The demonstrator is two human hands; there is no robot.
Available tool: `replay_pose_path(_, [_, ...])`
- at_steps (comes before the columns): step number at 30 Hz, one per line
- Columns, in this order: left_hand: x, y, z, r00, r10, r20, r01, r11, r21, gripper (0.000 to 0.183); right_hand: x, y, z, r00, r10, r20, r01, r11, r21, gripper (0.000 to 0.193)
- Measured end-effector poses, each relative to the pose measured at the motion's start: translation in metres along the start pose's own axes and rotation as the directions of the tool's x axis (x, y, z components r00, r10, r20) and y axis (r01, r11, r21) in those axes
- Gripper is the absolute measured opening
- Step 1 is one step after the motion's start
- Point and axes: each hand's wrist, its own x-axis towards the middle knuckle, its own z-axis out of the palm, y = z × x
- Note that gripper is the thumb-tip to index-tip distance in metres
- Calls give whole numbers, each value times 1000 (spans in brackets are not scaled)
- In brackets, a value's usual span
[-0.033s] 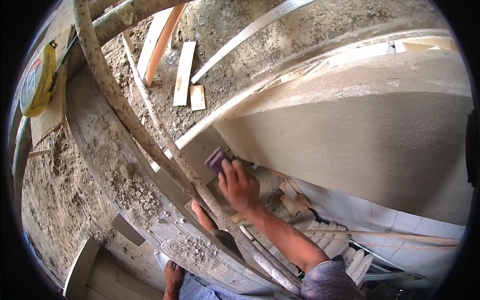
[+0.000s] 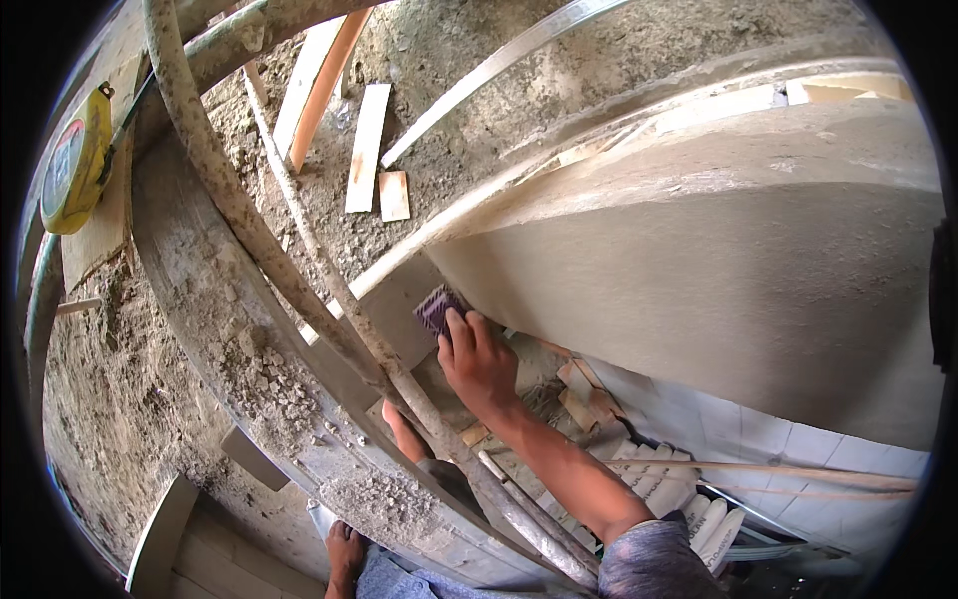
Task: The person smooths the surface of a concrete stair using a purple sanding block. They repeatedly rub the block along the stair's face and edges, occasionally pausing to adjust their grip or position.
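My right hand point(image 2: 479, 367) reaches out and grips a small purple pad point(image 2: 439, 310), with a dark, patterned face, between thumb and fingers. The pad is against the short grey plastered face point(image 2: 391, 304) at the corner, beside the long smooth plastered wall point(image 2: 689, 270). At the lower edge my left hand point(image 2: 346, 551) is closed, next to a dusty plank point(image 2: 299, 439). A pale, flat bit point(image 2: 320, 518) sticks out by its fingers; I cannot make out what it is.
Spotted metal pipes point(image 2: 329, 260) cross the plank, which carries crumbled mortar point(image 2: 384, 507). A yellow tape measure point(image 2: 80, 165) is at the far left. Wood offcuts point(image 2: 368, 148) and a metal bar point(image 2: 499, 75) lie beyond. Below right are filled sacks point(image 2: 669, 484) and a wooden strip point(image 2: 758, 473).
My right hand has shifted slightly, and the purple pad has turned and moved a little right, its patterned face now showing clearly. My left hand has stayed in place.
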Motion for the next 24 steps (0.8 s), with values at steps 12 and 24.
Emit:
replay_pose_path(12, [15, -26, 13, 995, 98, -21, -97, 995, 38, 31, 32, -9, 15, 999, -40, -14, 41, 998, 41, 43])
replay_pose_path(24, [24, -36, 11, 1000, 18, 8, -18, 1000, 4, 35, -8, 2, -14, 1000, 14, -2, -14, 1000, -8, 39])
